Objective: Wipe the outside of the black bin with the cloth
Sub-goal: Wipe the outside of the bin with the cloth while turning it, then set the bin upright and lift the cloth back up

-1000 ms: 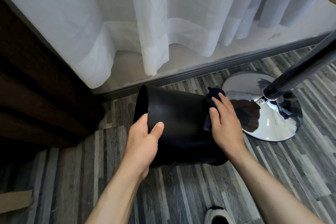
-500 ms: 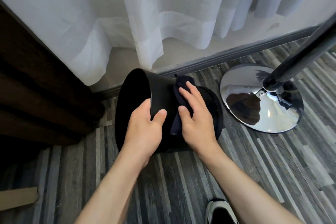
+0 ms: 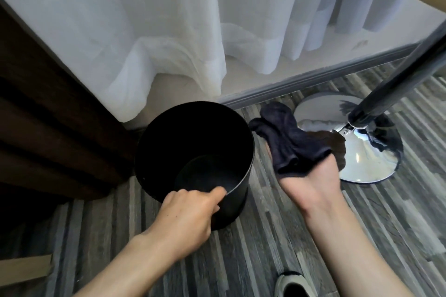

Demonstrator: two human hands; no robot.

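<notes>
The black bin (image 3: 239, 200) stands upright on the striped wood floor, its open mouth facing me and its inside empty. My left hand (image 3: 188, 212) grips the near rim, thumb inside the bin. My right hand (image 3: 311, 181) is turned palm up to the right of the bin, apart from it. A dark cloth (image 3: 287, 142) lies draped over that palm and its fingers, which are hidden beneath it.
A shiny chrome round base (image 3: 362, 152) with a dark pole (image 3: 395, 82) stands just right of my right hand. White curtains (image 3: 169, 31) hang behind the bin. Dark wooden furniture (image 3: 48, 128) is at left. A shoe tip (image 3: 292, 284) shows at the bottom.
The bin went from lying on its side to standing upright. My right hand left its wall and turned palm up with the cloth. My left hand shifted onto the near rim.
</notes>
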